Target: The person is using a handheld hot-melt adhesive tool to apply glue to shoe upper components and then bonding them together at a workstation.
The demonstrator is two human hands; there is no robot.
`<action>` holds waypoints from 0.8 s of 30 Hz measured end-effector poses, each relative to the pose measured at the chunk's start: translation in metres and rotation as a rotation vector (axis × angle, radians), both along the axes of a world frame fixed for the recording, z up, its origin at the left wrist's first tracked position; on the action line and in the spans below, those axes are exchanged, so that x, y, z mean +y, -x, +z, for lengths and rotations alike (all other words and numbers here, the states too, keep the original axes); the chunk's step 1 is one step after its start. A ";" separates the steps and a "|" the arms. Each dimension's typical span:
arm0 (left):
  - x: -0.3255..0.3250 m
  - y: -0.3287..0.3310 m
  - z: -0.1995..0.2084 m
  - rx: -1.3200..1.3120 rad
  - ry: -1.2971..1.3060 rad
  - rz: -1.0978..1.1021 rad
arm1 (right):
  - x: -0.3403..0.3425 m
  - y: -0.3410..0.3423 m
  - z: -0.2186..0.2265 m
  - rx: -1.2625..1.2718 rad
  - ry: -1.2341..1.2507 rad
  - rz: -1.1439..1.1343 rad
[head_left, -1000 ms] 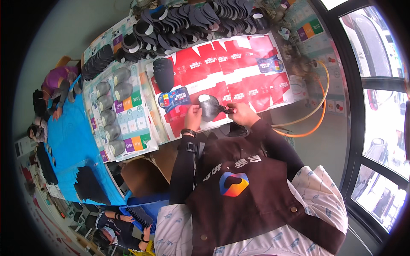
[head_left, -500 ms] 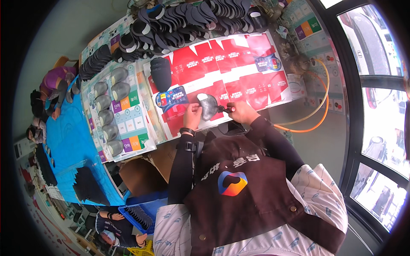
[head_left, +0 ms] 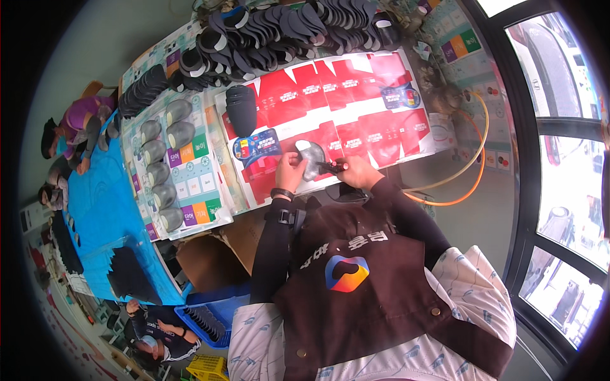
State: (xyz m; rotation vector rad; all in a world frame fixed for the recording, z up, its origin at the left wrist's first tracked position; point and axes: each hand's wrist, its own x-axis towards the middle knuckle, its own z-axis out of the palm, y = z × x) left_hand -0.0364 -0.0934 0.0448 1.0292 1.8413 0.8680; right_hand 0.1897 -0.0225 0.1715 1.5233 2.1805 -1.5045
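In front of me, over the red and white printed sheet (head_left: 368, 129), is a rounded grey moulded piece (head_left: 311, 157) with a white patch at its upper left. My left hand (head_left: 290, 173) has its fingers closed on the left edge of this piece. A small dark tool with a reddish end (head_left: 332, 167) sits in my right hand (head_left: 360, 173), which is closed round it. The tool's tip meets the lower right side of the grey piece; its exact kind is too small to make out.
Several grey moulded pieces (head_left: 170, 220) stand in rows at the left. Beyond the sheet are piles of dark curved insole-like pieces (head_left: 273, 25), with a smaller stack (head_left: 241, 109) nearer. An orange hose (head_left: 478, 184) loops at the right. Two people work around a blue-covered table (head_left: 95, 203).
My left hand has shifted slightly right onto the grey piece's edge. The tool and right hand moved a little left. At the lower left, another person has raised an arm.
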 end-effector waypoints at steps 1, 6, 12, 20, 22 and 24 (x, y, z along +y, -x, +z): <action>0.000 0.002 -0.003 0.025 0.008 0.000 | 0.002 0.003 0.004 -0.041 0.050 -0.058; -0.010 0.019 -0.023 0.156 0.018 0.042 | 0.017 0.009 0.003 0.174 -0.018 -0.171; -0.012 0.023 -0.018 0.127 0.102 0.091 | 0.025 0.036 0.004 0.115 -0.065 -0.066; -0.029 0.038 -0.034 0.115 0.111 0.160 | 0.035 0.048 -0.025 0.097 -0.035 -0.037; -0.035 0.046 -0.042 0.133 0.124 0.189 | 0.039 0.047 -0.031 0.091 0.014 -0.019; -0.046 0.058 -0.051 0.084 0.099 0.220 | 0.041 0.048 -0.036 0.106 -0.059 -0.091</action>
